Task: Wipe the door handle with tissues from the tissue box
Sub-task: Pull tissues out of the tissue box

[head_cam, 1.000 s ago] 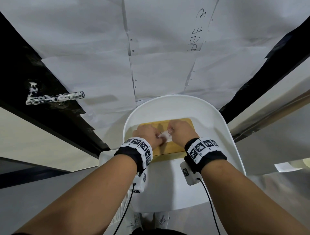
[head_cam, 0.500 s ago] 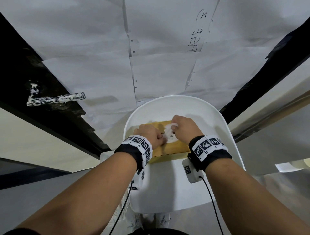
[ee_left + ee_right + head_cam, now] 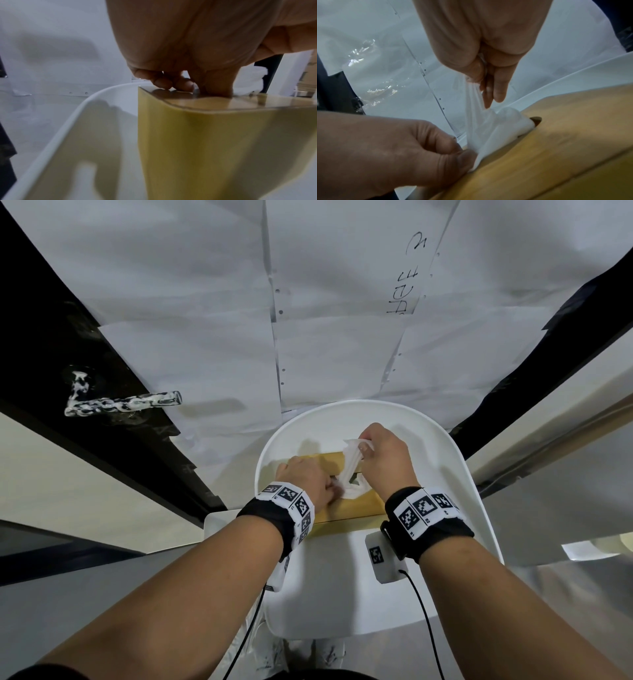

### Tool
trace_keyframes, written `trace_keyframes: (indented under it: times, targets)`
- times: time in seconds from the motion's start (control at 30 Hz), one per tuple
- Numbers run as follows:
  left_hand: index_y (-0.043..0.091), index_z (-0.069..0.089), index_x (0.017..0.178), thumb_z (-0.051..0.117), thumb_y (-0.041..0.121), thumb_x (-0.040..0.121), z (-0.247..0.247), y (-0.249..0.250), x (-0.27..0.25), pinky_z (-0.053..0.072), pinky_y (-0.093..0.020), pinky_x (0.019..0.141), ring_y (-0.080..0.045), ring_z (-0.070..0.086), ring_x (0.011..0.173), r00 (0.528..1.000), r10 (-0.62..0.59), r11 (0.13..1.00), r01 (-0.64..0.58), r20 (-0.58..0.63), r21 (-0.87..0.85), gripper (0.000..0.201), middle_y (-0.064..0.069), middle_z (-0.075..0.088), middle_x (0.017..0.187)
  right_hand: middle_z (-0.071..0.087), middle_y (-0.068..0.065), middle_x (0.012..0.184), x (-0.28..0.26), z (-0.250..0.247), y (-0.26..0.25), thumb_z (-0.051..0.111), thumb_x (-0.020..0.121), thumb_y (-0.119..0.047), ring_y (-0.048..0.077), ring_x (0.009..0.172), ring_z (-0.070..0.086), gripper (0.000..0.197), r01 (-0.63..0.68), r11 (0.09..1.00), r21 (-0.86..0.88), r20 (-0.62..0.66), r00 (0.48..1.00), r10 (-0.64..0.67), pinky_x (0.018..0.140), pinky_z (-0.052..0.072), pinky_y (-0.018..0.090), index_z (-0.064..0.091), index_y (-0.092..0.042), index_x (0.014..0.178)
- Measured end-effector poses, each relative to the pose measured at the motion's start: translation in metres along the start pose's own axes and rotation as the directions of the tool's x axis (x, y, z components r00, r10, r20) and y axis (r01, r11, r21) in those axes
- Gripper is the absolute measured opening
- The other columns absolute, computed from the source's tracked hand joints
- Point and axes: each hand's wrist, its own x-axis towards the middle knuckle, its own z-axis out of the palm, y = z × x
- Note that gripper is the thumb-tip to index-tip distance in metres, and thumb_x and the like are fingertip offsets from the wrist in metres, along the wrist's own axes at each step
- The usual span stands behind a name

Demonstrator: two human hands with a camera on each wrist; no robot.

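A yellow tissue box [image 3: 356,508] with a wooden lid [image 3: 565,142] stands on a white chair [image 3: 435,446]. A white tissue [image 3: 352,470] stretches up out of the lid's slot. My right hand [image 3: 366,445] pinches its top end above the box, thumb against fingers [image 3: 481,83]. Low at the slot my left hand [image 3: 334,487] rests curled on the lid [image 3: 180,83], its thumb and forefinger [image 3: 464,151] pinching the tissue's lower edge. The door handle [image 3: 123,404], smeared with white foam, sticks out from the black door far left, well away from both hands.
White paper sheets [image 3: 342,337] are taped over the door behind the chair. The chair's curved backrest rim [image 3: 85,108] rises just beyond the box. A cable [image 3: 424,618] hangs from my right wrist over the seat. Grey floor lies on both sides.
My right hand has risen and moved away from the box, drawing the tissue out of the slot into a long strip. The left hand has stayed on the lid.
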Motion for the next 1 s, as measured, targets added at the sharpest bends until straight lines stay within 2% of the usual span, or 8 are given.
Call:
trace_keyframes:
  times: [0.13,0.27,0.4,0.47,0.57,0.73,0.87,1.0]
  targets:
    - [0.032,0.072,0.086,0.055,0.058,0.081,0.000,-0.002,-0.002,0.037,-0.037,0.085,-0.026,0.045,0.097,0.999,0.021,0.997,-0.024,-0.043,-0.067,0.031,0.003,0.055,0.087,0.059,0.009,0.093,0.004,-0.004,0.006,0.045,0.093,-0.007,0.029,0.091,0.056,0.010,-0.032,0.999,-0.038,0.123,0.992,0.036,0.076,0.045,0.034,0.054,-0.007,0.098]
    - [0.038,0.067,0.096,0.056,0.060,0.078,0.009,-0.004,-0.006,0.034,-0.042,0.098,-0.024,0.040,0.109,0.995,0.001,0.985,-0.017,-0.095,-0.172,0.031,0.006,0.050,0.108,0.062,0.011,0.110,0.001,-0.001,0.014,0.047,0.092,-0.009,0.028,0.103,0.056,0.022,-0.016,0.998,-0.057,0.205,0.978,0.027,0.084,0.042,0.028,0.057,-0.009,0.112]
    - [0.035,0.062,0.075,0.053,0.077,0.066,0.011,0.005,-0.005,0.033,-0.038,0.093,-0.018,0.034,0.099,0.989,-0.052,0.987,0.030,-0.138,-0.160,0.044,0.009,0.041,0.100,0.064,0.016,0.098,-0.001,0.004,0.016,0.047,0.092,-0.014,0.030,0.091,0.057,0.015,-0.062,0.997,-0.050,0.206,0.976,0.071,0.071,0.039,0.027,0.056,-0.011,0.103]
    - [0.034,0.063,0.080,0.057,0.077,0.064,0.011,0.008,-0.003,0.034,-0.038,0.092,-0.018,0.034,0.098,0.989,-0.057,0.988,0.035,-0.140,-0.152,0.046,0.008,0.040,0.101,0.062,0.016,0.097,-0.001,0.005,0.014,0.045,0.094,-0.015,0.029,0.085,0.056,0.014,-0.101,0.994,-0.036,0.188,0.976,0.106,0.070,0.040,0.028,0.053,-0.011,0.105]
    - [0.033,0.069,0.085,0.058,0.069,0.073,0.013,0.008,-0.003,0.032,-0.037,0.094,-0.018,0.035,0.103,0.990,-0.048,0.984,0.024,-0.133,-0.179,0.039,0.009,0.042,0.103,0.060,0.016,0.095,0.001,0.000,0.011,0.043,0.095,-0.010,0.031,0.085,0.056,0.014,-0.127,0.992,0.028,0.058,0.990,0.125,0.075,0.047,0.034,0.051,-0.009,0.107]
    - [0.033,0.073,0.093,0.051,0.060,0.085,0.017,0.004,-0.003,0.029,-0.038,0.099,-0.022,0.036,0.110,0.992,-0.002,0.988,-0.017,-0.123,-0.150,0.036,0.008,0.046,0.112,0.058,0.012,0.087,0.006,-0.013,0.002,0.040,0.096,-0.008,0.030,0.079,0.056,0.012,-0.091,0.988,0.126,-0.067,0.993,0.100,0.063,0.043,0.032,0.049,-0.009,0.105]
    - [0.031,0.074,0.094,0.050,0.059,0.087,0.021,0.001,-0.002,0.029,-0.036,0.097,-0.022,0.037,0.112,0.989,0.021,0.980,-0.049,-0.148,-0.192,0.037,0.008,0.048,0.111,0.058,0.007,0.083,0.012,-0.025,-0.002,0.041,0.096,-0.012,0.029,0.079,0.061,0.009,-0.036,0.977,0.211,-0.155,0.985,0.070,0.069,0.054,0.041,0.046,-0.015,0.102]
    - [0.033,0.072,0.096,0.056,0.059,0.083,0.023,-0.003,-0.002,0.029,-0.035,0.098,-0.020,0.038,0.114,0.986,0.007,0.971,-0.047,-0.168,-0.235,0.033,0.009,0.051,0.111,0.061,0.008,0.085,0.009,-0.026,0.003,0.040,0.094,-0.009,0.029,0.079,0.063,0.017,-0.032,0.977,0.213,-0.061,0.997,0.046,0.070,0.057,0.048,0.050,-0.021,0.101]
